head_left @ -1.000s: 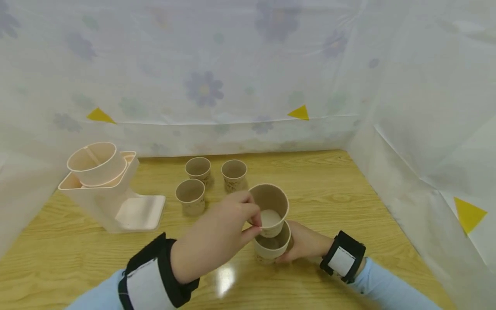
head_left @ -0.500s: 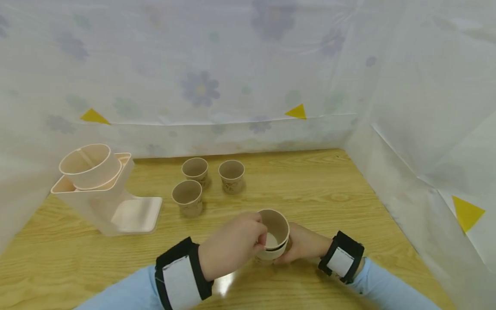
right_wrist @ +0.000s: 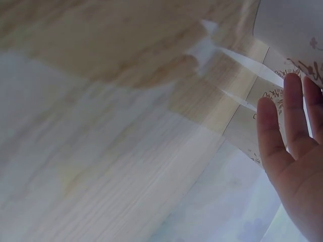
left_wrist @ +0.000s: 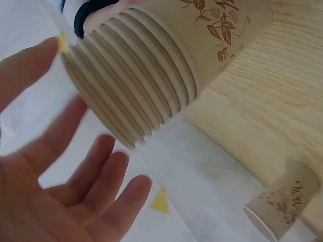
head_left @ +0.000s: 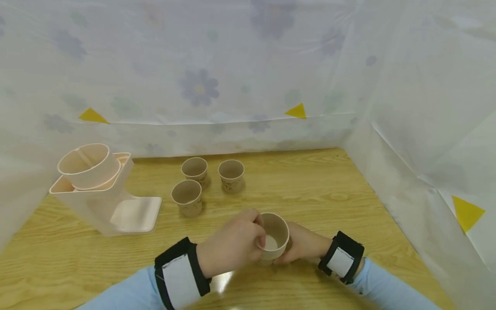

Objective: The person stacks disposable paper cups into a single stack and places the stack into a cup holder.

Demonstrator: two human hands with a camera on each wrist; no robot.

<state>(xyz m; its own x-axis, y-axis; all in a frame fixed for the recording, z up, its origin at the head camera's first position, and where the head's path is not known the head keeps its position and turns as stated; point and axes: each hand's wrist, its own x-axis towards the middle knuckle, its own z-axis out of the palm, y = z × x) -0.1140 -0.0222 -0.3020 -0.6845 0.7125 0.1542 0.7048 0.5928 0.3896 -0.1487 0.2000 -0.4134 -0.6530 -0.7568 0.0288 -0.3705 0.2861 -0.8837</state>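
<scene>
A nested stack of beige paper cups with brown plant prints stands on the wooden table, front centre in the head view. Several close rims of the cups show in the left wrist view. My left hand pinches the top cup's rim at its left side, one finger inside the mouth; how firmly is hard to tell. Around the stack's right side, my right hand holds it low, thumb towards the front. In the right wrist view the right hand lies by the printed cup wall, largely cropped.
Left of the hands stand three separate cups: front, back left and back right. Farther left is a pale pink stand with a flat base and a round cup-shaped top. White sheets enclose the table.
My left hand has lowered a cup into the cup in my right hand, moving down and slightly right. The gap between their rims has closed. My right hand has hardly moved.
</scene>
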